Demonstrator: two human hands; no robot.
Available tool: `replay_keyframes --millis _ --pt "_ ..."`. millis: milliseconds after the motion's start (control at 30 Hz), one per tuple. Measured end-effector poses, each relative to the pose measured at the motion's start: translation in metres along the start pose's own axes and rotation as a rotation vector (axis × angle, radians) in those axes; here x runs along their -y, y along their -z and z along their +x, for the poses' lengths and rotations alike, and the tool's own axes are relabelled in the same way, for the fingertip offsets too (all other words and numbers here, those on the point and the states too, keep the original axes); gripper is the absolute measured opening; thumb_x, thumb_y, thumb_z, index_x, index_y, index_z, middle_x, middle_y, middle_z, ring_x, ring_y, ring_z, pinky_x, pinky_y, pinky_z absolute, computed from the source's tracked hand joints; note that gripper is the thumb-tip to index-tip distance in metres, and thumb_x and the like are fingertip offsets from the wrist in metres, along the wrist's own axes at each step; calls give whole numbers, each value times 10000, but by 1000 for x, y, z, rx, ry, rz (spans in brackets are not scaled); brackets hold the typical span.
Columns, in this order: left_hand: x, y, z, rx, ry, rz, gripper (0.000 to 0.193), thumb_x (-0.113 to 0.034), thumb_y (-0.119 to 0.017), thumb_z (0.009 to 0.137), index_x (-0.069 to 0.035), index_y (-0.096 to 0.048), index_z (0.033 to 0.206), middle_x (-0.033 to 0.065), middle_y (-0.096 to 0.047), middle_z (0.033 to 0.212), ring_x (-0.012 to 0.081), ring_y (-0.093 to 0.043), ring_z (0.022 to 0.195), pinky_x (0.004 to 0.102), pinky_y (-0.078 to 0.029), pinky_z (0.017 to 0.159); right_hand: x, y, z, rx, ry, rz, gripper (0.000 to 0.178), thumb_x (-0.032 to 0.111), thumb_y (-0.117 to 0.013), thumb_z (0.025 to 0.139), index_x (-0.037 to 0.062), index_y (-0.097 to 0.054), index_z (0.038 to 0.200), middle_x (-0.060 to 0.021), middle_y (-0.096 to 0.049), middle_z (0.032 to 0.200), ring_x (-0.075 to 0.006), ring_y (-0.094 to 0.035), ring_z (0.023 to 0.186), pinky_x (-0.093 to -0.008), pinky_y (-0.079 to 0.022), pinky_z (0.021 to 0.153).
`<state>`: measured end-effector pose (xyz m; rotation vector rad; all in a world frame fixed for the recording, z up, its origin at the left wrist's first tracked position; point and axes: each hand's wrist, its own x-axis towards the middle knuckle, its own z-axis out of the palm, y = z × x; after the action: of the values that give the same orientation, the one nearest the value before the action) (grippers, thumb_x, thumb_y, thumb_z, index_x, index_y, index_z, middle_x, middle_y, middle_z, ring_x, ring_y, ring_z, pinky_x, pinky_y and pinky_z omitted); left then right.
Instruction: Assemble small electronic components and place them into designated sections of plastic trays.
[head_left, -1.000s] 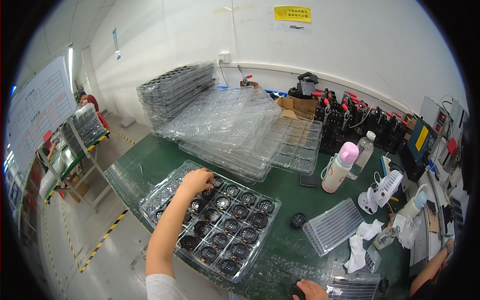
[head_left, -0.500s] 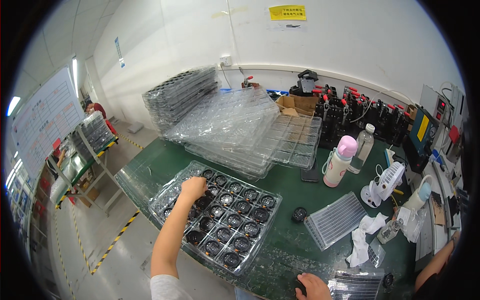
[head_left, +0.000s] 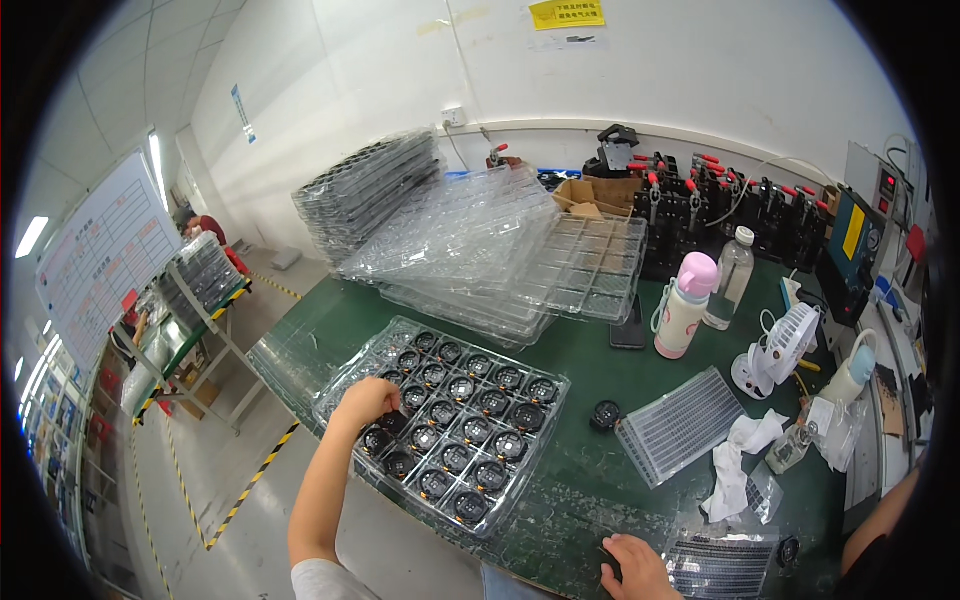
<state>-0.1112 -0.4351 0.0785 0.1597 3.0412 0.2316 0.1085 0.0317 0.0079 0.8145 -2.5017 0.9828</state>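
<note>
My left hand [head_left: 368, 402] is over the left part of a clear plastic tray [head_left: 520, 500], its fingers pinched together. A dark round part [head_left: 395, 422] shows right under the fingertips, apparently in their grip; the fingers cover some of it. Black round parts [head_left: 477, 431] with small light centres sit in most of the tray's cells. At the table's front edge my right hand [head_left: 640, 570] rests with thumb and fingers apart, and no object is visible between them. One loose black round part [head_left: 605, 415] lies right of the tray.
Clear trays [head_left: 450, 240] are heaped behind. To the right are label sheets [head_left: 680, 427], crumpled tissue [head_left: 735, 465], a pink-lidded bottle [head_left: 684, 305], a clear bottle [head_left: 729, 280] and a white fan [head_left: 780, 350]. Black clamp fixtures [head_left: 690, 220] line the wall. Another person's arm [head_left: 880, 520] shows at right.
My left hand has moved toward me over the tray, the dark part going with it. The right hand's fingers have opened; the black part beneath them is no longer visible. The view has shifted slightly.
</note>
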Motion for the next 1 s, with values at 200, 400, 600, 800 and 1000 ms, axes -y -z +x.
replay_keyframes --millis 200,400,600,800,1000 --pt "-1 8 -8 -75 3 39 109 -122 -668 685 -115 -658 794 81 -661 752 284 -636 752 390 -500 656 6 9 4 -78 35 10 395 49 -612 788 21 -539 1175 -194 -579 1088 -359 -571 1004 -407 -480 861" --pt "3 6 -24 21 113 111 337 -201 -800 604 -96 -653 888 95 -669 802 286 -635 784 388 -503 700 9 16 4 -151 43 14 364 51 -617 787 31 -567 1146 -177 -597 1066 -338 -592 977 -390 -498 834" --pt "1 -11 -23 -41 61 19 299 -69 -742 602 -103 -670 889 125 -658 881 317 -633 841 396 -507 752 10 21 1 -243 109 -7 343 41 -623 770 42 -586 1111 -164 -611 1040 -327 -611 939 -379 -511 809" --pt "-53 -7 -24 -135 133 289 183 -62 -641 707 -117 -668 880 103 -636 903 320 -624 847 427 -498 718 4 20 -8 -229 -3 223 426 66 -662 722 17 -554 1132 -136 -626 969 -279 -616 934 -368 -505 807" --pt "-219 -17 3 -137 -452 -15 356 -190 -691 741 -143 -603 1083 94 -598 1003 302 -593 945 397 -486 798 -5 30 -14 -243 -215 681 227 56 -630 755 39 -662 979 -64 -658 771 -154 -632 682 -261 -504 642"
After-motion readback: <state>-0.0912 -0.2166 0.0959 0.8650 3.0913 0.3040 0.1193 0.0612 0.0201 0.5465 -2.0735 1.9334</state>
